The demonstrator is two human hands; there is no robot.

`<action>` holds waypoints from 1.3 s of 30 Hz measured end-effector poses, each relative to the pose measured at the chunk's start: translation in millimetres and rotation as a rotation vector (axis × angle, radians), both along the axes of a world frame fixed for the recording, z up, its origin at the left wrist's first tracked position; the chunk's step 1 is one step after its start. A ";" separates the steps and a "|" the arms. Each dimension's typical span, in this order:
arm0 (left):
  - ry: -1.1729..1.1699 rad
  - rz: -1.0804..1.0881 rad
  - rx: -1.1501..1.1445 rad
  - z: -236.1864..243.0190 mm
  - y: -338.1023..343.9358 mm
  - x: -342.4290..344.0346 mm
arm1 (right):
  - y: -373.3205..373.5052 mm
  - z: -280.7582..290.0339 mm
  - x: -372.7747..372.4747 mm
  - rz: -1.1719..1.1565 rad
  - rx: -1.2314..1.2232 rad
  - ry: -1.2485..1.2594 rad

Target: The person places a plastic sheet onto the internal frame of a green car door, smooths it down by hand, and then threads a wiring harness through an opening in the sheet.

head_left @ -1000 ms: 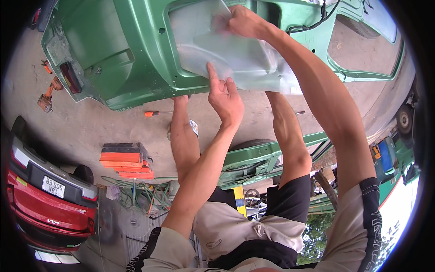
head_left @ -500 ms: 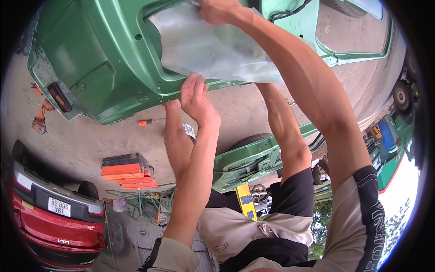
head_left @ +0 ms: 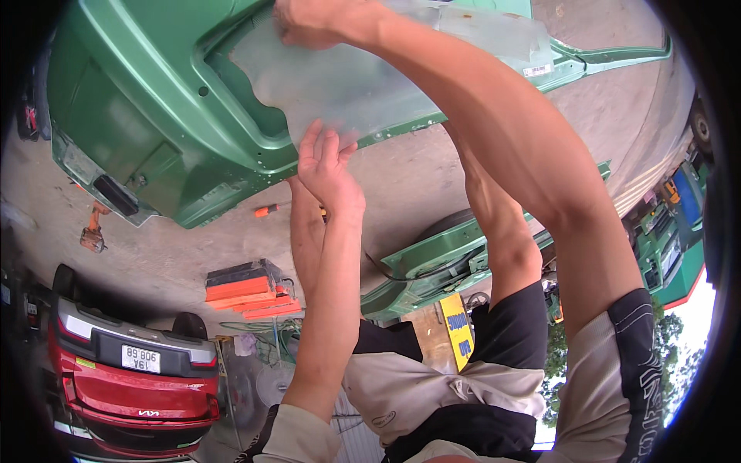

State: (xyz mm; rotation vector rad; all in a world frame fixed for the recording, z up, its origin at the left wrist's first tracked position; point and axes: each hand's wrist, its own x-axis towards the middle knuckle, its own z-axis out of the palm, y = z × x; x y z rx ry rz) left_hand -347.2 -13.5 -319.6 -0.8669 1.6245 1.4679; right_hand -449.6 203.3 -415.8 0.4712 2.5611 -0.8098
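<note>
A translucent plastic sheet (head_left: pixel 386 77) lies across the recessed opening of a green vehicle body panel (head_left: pixel 123 92). At the sheet's upper left edge, my right hand (head_left: pixel 312 23) has its fingers curled in on the plastic; the top of the hand is close to the picture's edge. My left hand (head_left: pixel 332 166) rests its outstretched fingers on the sheet's lower left edge, beside the panel's rim, palm partly showing. A small white label (head_left: pixel 538 69) sits near the sheet's right end. My right forearm crosses in front of the sheet and hides part of it.
On the concrete floor lie an orange power drill (head_left: pixel 93 230), an orange-handled tool (head_left: pixel 266 210) and an orange-and-black toolbox (head_left: pixel 243 287). Another green vehicle part (head_left: pixel 432 258) lies behind my legs. A red car (head_left: pixel 139 393) stands at lower left; a yellow sign (head_left: pixel 455 328) shows between my thighs.
The view has shifted. The sheet's lower edge has risen and lies flatter, its labelled right end now shows, and more of the opening is uncovered at left. Both hands stay at the sheet.
</note>
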 end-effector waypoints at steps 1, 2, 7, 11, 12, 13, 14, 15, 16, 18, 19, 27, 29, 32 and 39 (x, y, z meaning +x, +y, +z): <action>0.001 -0.003 -0.006 2.0 0.4 0.8 | -4.2 17.6 -10.8 0.061 -0.105 -0.130; -0.007 -0.014 0.001 7.4 2.8 0.3 | -7.6 31.4 -18.4 0.122 -0.209 -0.259; -0.007 -0.019 0.009 10.4 5.7 0.1 | -15.3 38.6 -31.8 0.118 -0.192 -0.157; 0.021 0.011 -0.026 12.8 10.0 -0.2 | -34.2 41.6 -47.5 0.095 -0.213 -0.129; 0.046 0.008 -0.062 14.0 9.6 -2.0 | -44.5 39.0 -54.6 0.062 -0.196 -0.152; 0.051 0.013 -0.059 14.8 11.5 -1.5 | -51.3 32.9 -54.4 0.066 -0.192 -0.148; 0.059 0.001 -0.050 15.7 13.5 -0.8 | -58.3 27.2 -52.9 -0.015 -0.157 -0.130; 0.068 -0.010 -0.047 17.3 13.6 -0.2 | -63.6 26.6 -54.3 -0.094 -0.128 -0.112; 0.073 -0.003 -0.049 18.3 14.6 0.7 | -64.6 24.7 -55.2 -0.087 -0.130 -0.107; 0.102 -0.033 -0.031 19.3 15.8 2.9 | -63.0 23.5 -51.9 -0.179 -0.130 -0.178; 0.106 -0.026 -0.033 19.9 15.0 3.7 | -64.3 24.9 -51.0 -0.172 -0.131 -0.174; 0.166 -0.034 0.020 23.2 6.6 -2.6 | -73.6 25.5 -55.7 -0.468 -0.099 -0.305; 0.166 -0.038 0.037 25.0 7.7 -4.0 | -73.3 24.2 -47.1 -0.571 -0.102 -0.272; 0.137 -0.073 0.050 24.2 6.3 -10.7 | -55.4 23.0 -33.3 -0.720 -0.089 -0.257; 0.109 -0.065 0.078 19.7 4.0 -18.9 | -41.2 -6.7 -26.7 -0.511 -0.087 -0.222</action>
